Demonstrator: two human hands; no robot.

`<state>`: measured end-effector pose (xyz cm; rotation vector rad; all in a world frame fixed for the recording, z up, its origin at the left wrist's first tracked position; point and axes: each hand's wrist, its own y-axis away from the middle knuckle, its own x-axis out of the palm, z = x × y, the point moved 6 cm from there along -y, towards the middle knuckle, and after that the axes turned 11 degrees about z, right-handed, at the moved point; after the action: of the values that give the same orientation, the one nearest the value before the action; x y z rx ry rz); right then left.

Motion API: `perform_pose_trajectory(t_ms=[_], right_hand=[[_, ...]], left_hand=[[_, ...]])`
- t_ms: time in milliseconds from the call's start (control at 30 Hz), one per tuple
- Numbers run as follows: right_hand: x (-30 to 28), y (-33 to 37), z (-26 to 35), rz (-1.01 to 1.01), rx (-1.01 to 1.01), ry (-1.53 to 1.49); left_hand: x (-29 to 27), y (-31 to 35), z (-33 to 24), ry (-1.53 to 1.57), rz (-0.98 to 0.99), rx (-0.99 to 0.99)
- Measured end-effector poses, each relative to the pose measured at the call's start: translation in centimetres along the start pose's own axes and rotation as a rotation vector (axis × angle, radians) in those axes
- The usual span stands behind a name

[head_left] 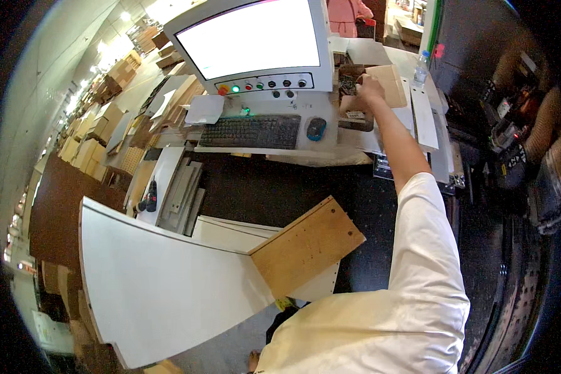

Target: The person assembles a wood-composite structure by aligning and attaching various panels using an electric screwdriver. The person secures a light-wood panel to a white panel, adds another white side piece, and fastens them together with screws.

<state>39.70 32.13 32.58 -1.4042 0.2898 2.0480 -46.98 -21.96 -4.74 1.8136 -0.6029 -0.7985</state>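
Observation:
My right hand reaches out over an open cardboard box on the far bench. Its fingers are bent and drawn together over small dark pieces inside, too small to name. Whatever the fingertips pinch is hidden. Nearer to me, a large white panel stands tilted at the left. A brown wooden board with dark holes meets the panel's right end. My left hand does not show; a small patch of skin at the bottom edge is too cut off to identify.
A control console with a bright monitor stands behind a black keyboard and a mouse. Right of the box are a plastic bottle and dark machinery. A cordless drill rests on stacked boards at the left.

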Motion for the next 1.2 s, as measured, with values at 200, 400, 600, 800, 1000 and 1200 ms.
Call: perform_pose_trajectory(t_ms=[200,400,600,800,1000,1200], right_hand=[[6.1,-8.6,-1.8,0.297,-0.147,0.159],[9.5,-12.3,-1.5,0.419,-0.105,0.241],[10.3,-9.8,1.2,0.408,-0.044,0.192],[8.9,-13.1,-0.1,0.510,-0.168,0.292],[2.8,-11.8,0.5,0.114,-0.098,0.278],[1.0,-13.4,-2.9,0.217,0.002,0.419]], left_hand=[[0.9,1.0,0.0,0.029,-0.015,-0.077],[1.7,1.6,-0.1,0.063,-0.030,-0.113],[3.4,2.9,-0.2,0.111,-0.042,-0.149],[3.2,1.5,-1.8,0.098,-0.028,-0.128],[3.9,1.9,-1.6,0.108,-0.028,-0.159],[3.2,0.3,-3.3,0.084,-0.016,-0.153]])
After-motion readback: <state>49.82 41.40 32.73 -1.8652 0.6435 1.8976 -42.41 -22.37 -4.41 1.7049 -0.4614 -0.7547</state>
